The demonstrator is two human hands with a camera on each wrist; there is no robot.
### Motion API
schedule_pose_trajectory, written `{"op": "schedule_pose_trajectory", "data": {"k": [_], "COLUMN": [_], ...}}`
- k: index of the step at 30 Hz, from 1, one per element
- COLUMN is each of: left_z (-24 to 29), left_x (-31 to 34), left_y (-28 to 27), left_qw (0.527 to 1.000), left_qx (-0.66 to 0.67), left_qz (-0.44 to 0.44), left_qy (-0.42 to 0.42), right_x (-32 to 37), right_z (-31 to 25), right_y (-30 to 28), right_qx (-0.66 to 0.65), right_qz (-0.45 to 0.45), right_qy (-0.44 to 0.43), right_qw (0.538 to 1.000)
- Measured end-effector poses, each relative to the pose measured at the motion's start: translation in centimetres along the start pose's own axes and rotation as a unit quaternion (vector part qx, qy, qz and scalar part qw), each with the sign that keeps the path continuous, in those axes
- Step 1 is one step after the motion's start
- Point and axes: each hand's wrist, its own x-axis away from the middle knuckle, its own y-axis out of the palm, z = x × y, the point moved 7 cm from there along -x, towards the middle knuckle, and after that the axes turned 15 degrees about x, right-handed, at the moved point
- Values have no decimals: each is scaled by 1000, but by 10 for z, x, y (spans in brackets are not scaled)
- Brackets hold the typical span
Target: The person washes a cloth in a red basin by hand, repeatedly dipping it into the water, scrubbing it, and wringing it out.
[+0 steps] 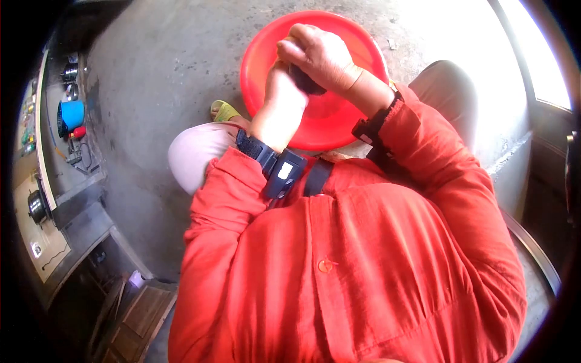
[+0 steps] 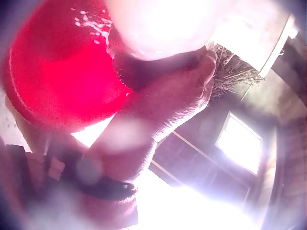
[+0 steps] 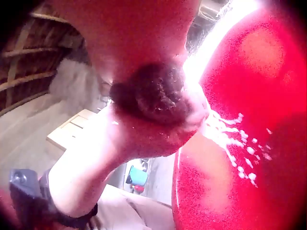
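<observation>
I see both forearms slant inward to the frame's upper middle, where the hands meet: the right hand (image 1: 321, 58), fingers curled, sits uppermost; the left hand (image 1: 284, 89), cupped, lies lower and further left.

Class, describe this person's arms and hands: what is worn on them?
Both arms have long red sleeves, ending near the wrists. The left hand and right hand are bare, without gloves. Each wrist wears a black strap; the left one carries a boxy black device with a white patch.
</observation>
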Motion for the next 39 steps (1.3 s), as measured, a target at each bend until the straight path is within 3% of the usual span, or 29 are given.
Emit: {"op": "schedule_pose_trajectory", "data": {"k": [3,6,7,8,9,11,12,14,15,17,20,21,22,25,27,29,31,32,34,39], "left_z": [11,20,21,21,22,29,34,40,45,45,35,30,25,12,13,14,14,15,14,20], "left_x": [1,9,11,12,11,16,20,23,21,22,27,29,40,59,51,16,18,17,24,18], "left_y": [-2,13,18,21,24,34,44,53,52,55,65,64,71,61,57,16,35,17,32,25], "left_qw": [992,983,984,985,984,982,979,983,984,988,995,990,984,993,989,985,979,995,994,989], "left_qx": [-42,-69,-67,-64,-70,-106,-124,-98,-95,-63,-66,-135,-158,-77,-75,-63,-48,-94,-92,-84], "left_qz": [99,142,133,125,127,102,88,73,53,44,19,-31,-79,-80,-129,-162,-195,-22,17,109], "left_qy": [59,89,94,99,100,122,133,135,139,134,77,16,-4,-37,-5,-16,-25,27,49,57], "right_x": [-4,-6,0,-1,8,11,7,8,13,17,18,24,34,53,53,38,25,18,6,-6], "right_z": [29,67,68,64,68,85,92,92,65,16,-5,-26,-43,-74,-73,-53,-43,-32,-6,45], "right_y": [6,28,32,27,24,38,55,48,1,-60,-62,-78,-82,-66,-45,-30,-28,-25,-18,14], "right_qx": [-49,-161,-321,-77,-90,-310,-498,-522,-361,-136,-287,-173,-59,24,73,72,94,64,9,-93], "right_qz": [47,0,-84,-32,-9,-50,-112,-106,-40,64,-40,65,100,132,162,150,131,122,97,16], "right_qy": [65,133,173,-129,-142,-36,85,69,-65,-259,-26,-143,-228,-245,-266,-255,-202,-151,-24,157], "right_qw": [996,978,927,988,986,949,855,843,929,954,957,972,967,960,947,953,966,979,995,983]}}
